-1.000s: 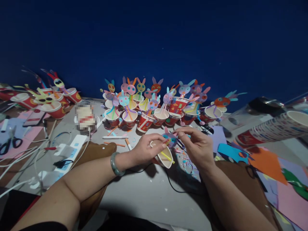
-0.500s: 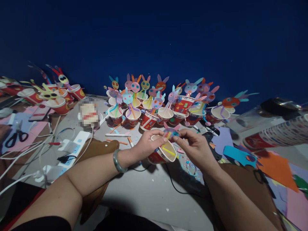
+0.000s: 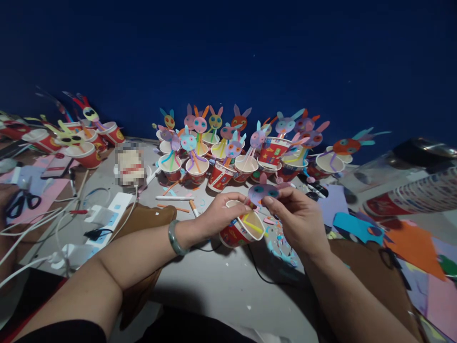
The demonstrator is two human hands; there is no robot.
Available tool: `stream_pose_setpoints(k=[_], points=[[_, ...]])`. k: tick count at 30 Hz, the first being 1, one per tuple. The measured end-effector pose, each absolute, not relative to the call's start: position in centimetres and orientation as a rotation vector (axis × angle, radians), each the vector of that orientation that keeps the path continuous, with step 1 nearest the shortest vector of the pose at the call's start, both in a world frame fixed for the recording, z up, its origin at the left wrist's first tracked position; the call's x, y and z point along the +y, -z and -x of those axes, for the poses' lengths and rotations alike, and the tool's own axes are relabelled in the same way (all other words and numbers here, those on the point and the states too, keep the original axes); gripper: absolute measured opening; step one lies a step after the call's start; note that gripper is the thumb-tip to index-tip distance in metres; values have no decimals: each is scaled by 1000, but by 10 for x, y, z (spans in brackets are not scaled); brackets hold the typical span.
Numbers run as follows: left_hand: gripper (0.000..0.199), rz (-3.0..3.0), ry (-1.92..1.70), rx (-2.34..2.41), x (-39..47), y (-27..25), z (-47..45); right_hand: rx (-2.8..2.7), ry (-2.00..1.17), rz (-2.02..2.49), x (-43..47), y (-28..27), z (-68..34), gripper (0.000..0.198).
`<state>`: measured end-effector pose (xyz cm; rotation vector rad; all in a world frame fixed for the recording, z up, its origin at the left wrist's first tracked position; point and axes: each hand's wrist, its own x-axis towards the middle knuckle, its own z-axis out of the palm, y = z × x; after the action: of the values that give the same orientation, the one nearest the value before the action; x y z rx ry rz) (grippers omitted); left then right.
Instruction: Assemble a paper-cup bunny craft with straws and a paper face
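Note:
My left hand (image 3: 223,212) is closed on the rim of a red paper cup (image 3: 235,236), which tilts with its mouth toward me. A bent yellow paper strip (image 3: 253,226) lies inside that cup. My right hand (image 3: 298,214) pinches a purple paper rabbit head (image 3: 262,193) by its right side, just above the cup. The head has blue eyes and a pink ear. Whether the head is joined to the strip is hidden by my fingers. Behind my hands stand several finished-looking paper cups (image 3: 221,178) with paper rabbits in them.
At left are a power strip (image 3: 114,219) with cables, black-handled scissors (image 3: 24,202) and more cups with paper figures. A stack of paper cups (image 3: 410,197), a clear bottle (image 3: 374,171) and an orange sheet (image 3: 410,245) lie at right. Another person's hand (image 3: 7,195) shows at the left edge.
My right hand has turned the rabbit head up so its face shows, and moved slightly right. My left hand still holds the cup in nearly the same place.

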<state>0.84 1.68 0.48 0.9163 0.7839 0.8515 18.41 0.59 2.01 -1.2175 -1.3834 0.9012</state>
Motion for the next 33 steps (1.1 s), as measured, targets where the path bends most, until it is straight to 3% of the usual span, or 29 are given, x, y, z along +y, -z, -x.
stream_pose_setpoints(k=[33], points=[[39,-1052,-919,781,16,2,-11,-1340,-1033,1179,6,-11,-169,35]])
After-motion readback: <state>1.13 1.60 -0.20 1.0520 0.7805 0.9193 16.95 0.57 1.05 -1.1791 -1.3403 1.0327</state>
